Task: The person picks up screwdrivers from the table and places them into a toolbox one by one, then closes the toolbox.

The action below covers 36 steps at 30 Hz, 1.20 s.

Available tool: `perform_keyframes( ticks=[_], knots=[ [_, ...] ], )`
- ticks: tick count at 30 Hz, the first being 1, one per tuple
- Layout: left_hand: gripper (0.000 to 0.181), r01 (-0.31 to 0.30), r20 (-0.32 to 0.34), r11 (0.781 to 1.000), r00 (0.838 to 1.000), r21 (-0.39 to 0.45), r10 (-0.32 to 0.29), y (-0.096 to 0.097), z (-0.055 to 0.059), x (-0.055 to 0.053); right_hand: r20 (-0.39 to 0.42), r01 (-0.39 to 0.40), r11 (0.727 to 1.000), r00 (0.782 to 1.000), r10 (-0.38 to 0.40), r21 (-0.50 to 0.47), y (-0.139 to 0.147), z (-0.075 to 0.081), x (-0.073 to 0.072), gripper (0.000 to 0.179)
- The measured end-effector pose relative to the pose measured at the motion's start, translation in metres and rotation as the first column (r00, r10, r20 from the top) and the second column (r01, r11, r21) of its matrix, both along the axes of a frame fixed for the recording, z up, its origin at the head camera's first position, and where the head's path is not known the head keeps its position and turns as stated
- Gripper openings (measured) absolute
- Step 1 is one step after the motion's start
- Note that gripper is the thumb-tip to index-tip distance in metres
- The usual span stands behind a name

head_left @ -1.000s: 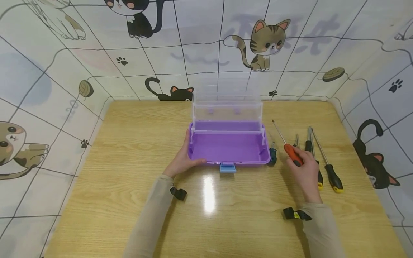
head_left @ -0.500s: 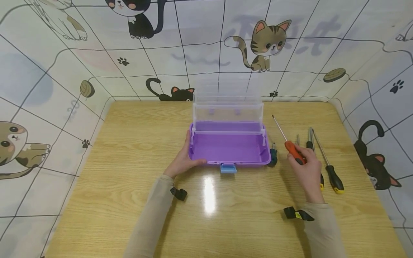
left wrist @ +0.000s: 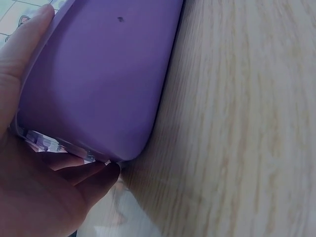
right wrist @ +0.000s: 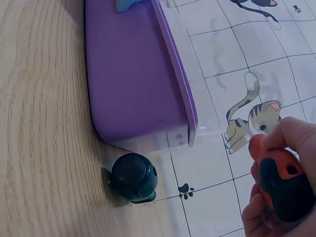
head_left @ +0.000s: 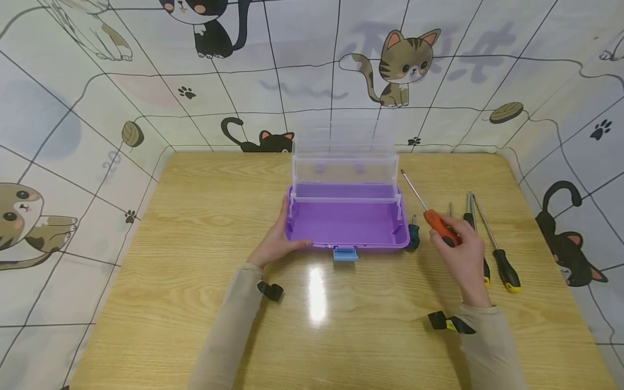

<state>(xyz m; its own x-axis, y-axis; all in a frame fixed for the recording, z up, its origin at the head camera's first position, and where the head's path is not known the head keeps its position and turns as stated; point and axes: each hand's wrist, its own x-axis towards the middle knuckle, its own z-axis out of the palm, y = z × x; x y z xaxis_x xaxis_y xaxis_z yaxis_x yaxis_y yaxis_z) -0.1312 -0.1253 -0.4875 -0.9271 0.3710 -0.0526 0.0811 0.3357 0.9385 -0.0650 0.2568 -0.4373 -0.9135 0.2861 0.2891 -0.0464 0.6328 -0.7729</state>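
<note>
Toolbox in purple plastic (head_left: pixel 343 222) sits open on the wooden table (head_left: pixel 209 200); take it as the hub of a clock face, with 12 pointing away from the person. Its clear lid section (head_left: pixel 345 168) stands raised at 12 o'clock, and a blue latch (head_left: pixel 345 254) juts from the front edge at 6.

Between 8 and 9 o'clock, the left hand (head_left: pixel 274 245) grips the near left corner, thumb along the front and fingers bent round the end wall.

Between 3 and 4 o'clock, the right hand (head_left: pixel 463 257) pinches the handle of an orange-and-black screwdriver (head_left: pixel 436 223) between thumb and fingers, clear of the table, its shaft aimed toward 11.

A stubby dark teal screwdriver (head_left: pixel 413 236) rests just beside the box at about 3 o'clock. Farther out, beyond the right hand, a long screwdriver with a black-and-yellow handle (head_left: pixel 506 270) lies with its shaft toward 11; more screwdrivers (head_left: pixel 469 218) beside it are partly hidden by the hand.
</note>
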Motion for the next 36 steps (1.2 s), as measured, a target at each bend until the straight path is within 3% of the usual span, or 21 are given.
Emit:
perform_keyframes(
  ticks=[12, 19, 22, 24, 31, 36],
  knots=[
    [0.132, -0.006, -0.018, 1.000, 1.000, -0.009, 0.006, 0.003, 0.002, -0.002, -0.097, -0.215, 0.976, 0.972, 0.212, -0.018, -0.007, 0.001, -0.002, 0.038],
    [0.127, 0.022, 0.002, 0.999, 1.000, 0.027, -0.022, 0.005, 0.033, 0.010, -0.023, -0.286, 0.958, 0.958, 0.286, 0.000, -0.010, 0.006, -0.006, 0.039],
    [0.127, 0.030, 0.013, 0.998, 0.999, 0.054, -0.031, 0.005, 0.035, 0.011, 0.023, -0.326, 0.944, 0.945, 0.327, -0.041, -0.011, 0.007, -0.009, 0.039],
    [0.128, 0.040, 0.016, 0.996, 0.999, 0.079, -0.041, 0.004, 0.035, 0.011, 0.042, -0.348, 0.936, 0.936, 0.350, -0.059, -0.012, 0.007, -0.011, 0.039],
    [0.133, 0.016, 0.014, 0.998, 1.000, 0.052, -0.017, -0.001, -0.002, -0.001, 0.101, -0.409, 0.908, 0.903, 0.417, -0.088, -0.015, 0.007, -0.018, 0.037],
    [0.132, 0.009, 0.024, 1.000, 1.000, 0.029, -0.010, 0.000, -0.002, 0.000, 0.126, -0.442, 0.891, 0.883, 0.453, -0.104, -0.019, 0.009, -0.022, 0.036]
  ],
)
